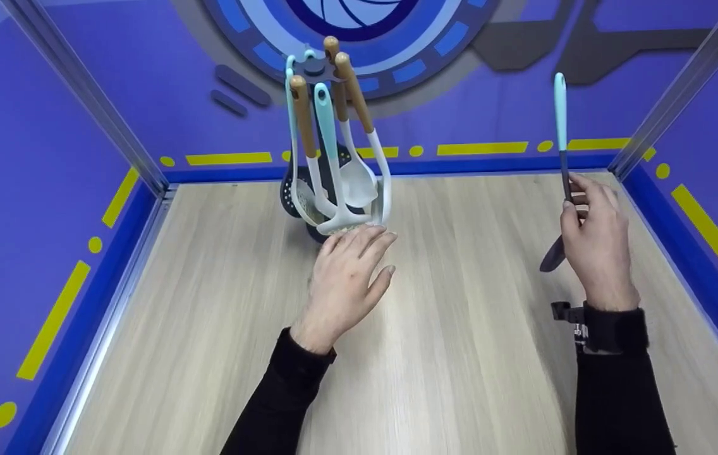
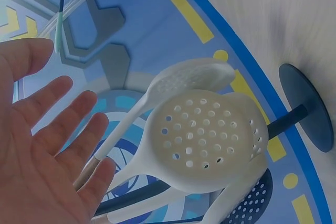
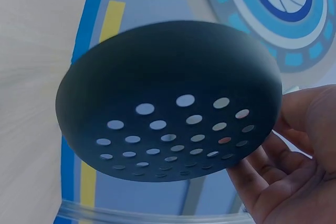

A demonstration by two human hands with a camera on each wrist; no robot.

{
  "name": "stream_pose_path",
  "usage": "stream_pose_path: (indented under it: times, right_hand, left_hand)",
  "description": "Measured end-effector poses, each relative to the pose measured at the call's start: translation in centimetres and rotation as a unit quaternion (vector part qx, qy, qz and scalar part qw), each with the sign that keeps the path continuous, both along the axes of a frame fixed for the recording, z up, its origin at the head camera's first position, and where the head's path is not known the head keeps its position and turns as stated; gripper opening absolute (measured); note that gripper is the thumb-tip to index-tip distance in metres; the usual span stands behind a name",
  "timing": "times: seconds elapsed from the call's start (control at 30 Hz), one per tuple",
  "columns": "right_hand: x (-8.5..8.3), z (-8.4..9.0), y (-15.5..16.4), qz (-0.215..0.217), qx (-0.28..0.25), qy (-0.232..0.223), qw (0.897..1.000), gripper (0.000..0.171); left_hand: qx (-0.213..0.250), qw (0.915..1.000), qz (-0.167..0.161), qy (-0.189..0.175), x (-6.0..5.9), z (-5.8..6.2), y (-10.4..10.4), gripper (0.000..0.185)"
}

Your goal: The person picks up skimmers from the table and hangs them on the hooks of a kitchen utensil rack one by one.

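**Utensil stand and loose skimmer: item positions**

Right of the stand, well apart from it, the right hand (image 1: 596, 243) grips a dark grey perforated skimmer with a pale teal handle (image 1: 561, 164); fingers and thumb are curled round the dark shaft just above the bowl; the right wrist view shows the round, hole-dotted bowl (image 3: 173, 103) lying against the fingers (image 3: 273, 182); long axis close to upright, teal handle end pointing up past the grip, bowl hanging below it near the light wood-grain tabletop (image 1: 460, 354).

Left hand (image 1: 346, 281): empty, fingers straight and spread, palm down; it hovers just before the foot of the dark grey rotating utensil stand (image 1: 318, 69); whether the fingertips touch the hanging tools cannot be told.

Beyond the left fingertips: a white perforated skimmer with a wooden handle (image 2: 205, 140), a white slotted spoon (image 2: 194, 77), a white solid spoon (image 1: 358, 180); all hang bowl-down from the stand's top; its round base (image 2: 307, 106) sits on the tabletop.

Judged step: the loose skimmer is held clear of the stand, either just lifted off or waiting to go back on; hanging it would call for carrying it across toward the left hand, keeping it upright, and bringing the teal end up to a free hook at the top, while the left hand steadies the stand.

Surround: purple walls with yellow dashes (image 1: 229, 158).
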State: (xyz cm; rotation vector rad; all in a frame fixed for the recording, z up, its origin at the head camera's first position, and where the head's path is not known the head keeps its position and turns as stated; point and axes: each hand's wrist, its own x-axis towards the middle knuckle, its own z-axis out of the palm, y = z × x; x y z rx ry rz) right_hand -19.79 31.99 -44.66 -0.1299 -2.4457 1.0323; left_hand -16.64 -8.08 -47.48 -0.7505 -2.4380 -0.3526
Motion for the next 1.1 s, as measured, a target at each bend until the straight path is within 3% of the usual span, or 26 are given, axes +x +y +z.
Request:
stream_pose_path:
  times: [0.8,1.1]
  right_hand:
    - [1.8,1.8,-4.7,0.046,0.010,0.071,0.996,0.051]
    - [1.7,2.1,-6.3,0.069,0.018,0.104,0.992,0.048]
  left_hand:
    - [0.031,0.9993,0.019,-0.012,-0.2,1.3,-1.7,0.048]
    - [0.042,0.9986,0.023,-0.022,-0.2,1.7,-2.3,0.050]
